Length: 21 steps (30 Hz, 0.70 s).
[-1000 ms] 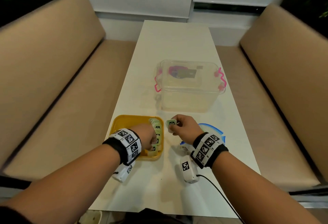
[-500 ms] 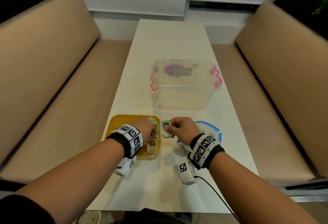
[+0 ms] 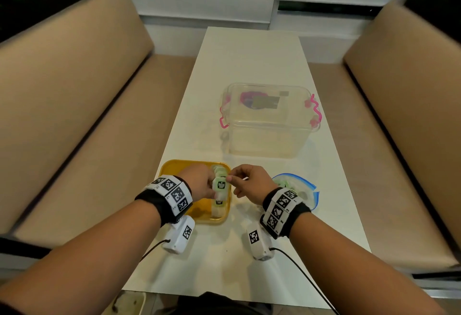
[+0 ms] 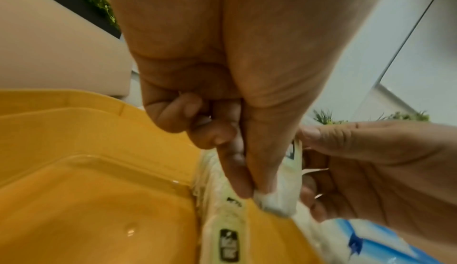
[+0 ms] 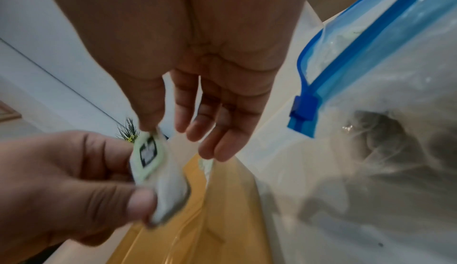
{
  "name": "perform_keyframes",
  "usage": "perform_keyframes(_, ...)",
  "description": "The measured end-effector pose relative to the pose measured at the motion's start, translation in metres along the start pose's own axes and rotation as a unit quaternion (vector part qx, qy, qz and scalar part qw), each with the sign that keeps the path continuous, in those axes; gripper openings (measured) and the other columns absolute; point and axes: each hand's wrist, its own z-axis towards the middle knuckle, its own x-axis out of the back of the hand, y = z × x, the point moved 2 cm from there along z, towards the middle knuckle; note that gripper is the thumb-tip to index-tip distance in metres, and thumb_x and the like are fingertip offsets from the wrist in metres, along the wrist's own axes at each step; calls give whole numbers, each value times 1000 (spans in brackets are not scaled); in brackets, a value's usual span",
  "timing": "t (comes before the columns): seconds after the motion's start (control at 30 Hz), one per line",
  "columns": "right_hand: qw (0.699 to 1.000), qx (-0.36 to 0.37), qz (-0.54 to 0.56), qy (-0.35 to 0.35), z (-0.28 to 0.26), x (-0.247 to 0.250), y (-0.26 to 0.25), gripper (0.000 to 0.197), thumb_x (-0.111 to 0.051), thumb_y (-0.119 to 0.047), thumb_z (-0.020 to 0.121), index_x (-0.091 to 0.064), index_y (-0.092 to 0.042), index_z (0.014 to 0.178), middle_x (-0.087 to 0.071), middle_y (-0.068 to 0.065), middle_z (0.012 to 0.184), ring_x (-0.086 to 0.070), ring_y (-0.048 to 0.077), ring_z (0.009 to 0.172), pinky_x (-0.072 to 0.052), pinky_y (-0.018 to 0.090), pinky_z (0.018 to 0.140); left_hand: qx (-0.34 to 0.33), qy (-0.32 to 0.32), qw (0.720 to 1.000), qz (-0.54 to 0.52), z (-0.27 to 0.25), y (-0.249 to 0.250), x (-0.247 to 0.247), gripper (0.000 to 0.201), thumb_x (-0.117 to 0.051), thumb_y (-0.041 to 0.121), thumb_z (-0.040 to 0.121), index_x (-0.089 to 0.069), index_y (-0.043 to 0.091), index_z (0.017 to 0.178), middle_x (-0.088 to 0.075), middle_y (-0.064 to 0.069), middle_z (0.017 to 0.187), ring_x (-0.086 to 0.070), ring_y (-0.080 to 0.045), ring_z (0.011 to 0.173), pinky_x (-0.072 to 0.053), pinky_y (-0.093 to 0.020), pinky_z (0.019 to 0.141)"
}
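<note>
A small pale-green sachet (image 3: 221, 185) with a black label hangs over the right side of the yellow tray (image 3: 174, 168). My left hand (image 3: 209, 187) grips its lower part, thumb on the front (image 5: 141, 199). My right hand (image 3: 230, 177) pinches its top edge between thumb and forefinger, the other fingers (image 5: 217, 147) hanging loose. In the left wrist view the left fingertips (image 4: 237, 186) press the sachet (image 4: 277, 203) against the thumb. A row of similar sachets (image 3: 219, 206) stands along the tray's right wall.
A blue-edged zip bag (image 3: 305, 190) with more sachets lies right of the tray on the white table (image 3: 249, 60). A clear lidded box (image 3: 269, 125) with pink latches stands beyond. Tan benches (image 3: 74, 105) flank the table on both sides.
My right hand has carried the sachet leftward from beside the tray to above its right edge. My left hand has lifted off the row of sachets and taken hold of it.
</note>
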Motion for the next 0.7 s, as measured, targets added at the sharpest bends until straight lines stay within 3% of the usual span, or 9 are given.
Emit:
perform_keyframes(0.1,999,-40,-35,-7,5,-3,5,26,-69,-22,88,-54,-16,108,-63,0,74,-72,26,67,-60,49,74,59,-63,994,63,4,-8,-20,17,-80,34,76,-68,21,75,-66,2,73,-62,-19,72,-50,-30,69)
perform_keyframes(0.2,994,-91,-42,-33,8,-10,7,42,-67,-16,88,-42,-17,123,-64,4,75,-74,28,68,-61,49,71,75,-82,991,78,7,-1,-33,16,-79,33,74,-69,21,75,-70,1,78,-69,-20,79,-54,-30,71)
perform_keyframes(0.3,991,-120,-31,-54,8,-15,7,49,-62,-8,89,-36,-17,131,-65,9,77,-74,30,69,-62,47,69,86,-96,986,106,19,-5,-48,23,-77,40,69,-61,23,67,-65,6,67,-67,-21,68,-58,-33,67)
perform_keyframes(0.4,990,-126,-14,-68,7,-15,6,47,-58,-4,92,-36,-14,132,-64,8,75,-72,29,66,-61,49,69,115,-126,978,119,68,-50,-96,41,-78,52,48,-56,30,74,-54,14,58,-58,-16,51,-57,-35,56)
perform_keyframes(0.43,989,-127,-12,-71,7,-14,6,46,-57,-3,92,-37,-13,132,-64,8,74,-71,28,63,-62,48,69,111,-132,979,111,80,-55,-106,38,-73,51,49,-56,29,75,-56,13,57,-58,-17,49,-57,-36,55)
perform_keyframes(0.53,989,-128,-9,-77,6,-14,5,45,-57,-3,93,-37,-10,133,-63,8,72,-70,25,60,-62,46,68,78,-116,985,103,47,-13,-70,24,-56,39,57,-60,22,74,-64,4,56,-63,-21,47,-59,-39,56)
perform_keyframes(0.7,987,-133,6,-86,6,-13,6,43,-56,-1,93,-37,-9,131,-62,8,69,-68,24,58,-61,49,70,83,-109,989,61,28,11,-48,23,-57,35,57,-60,18,73,-66,-1,63,-66,-25,57,-60,-40,63)
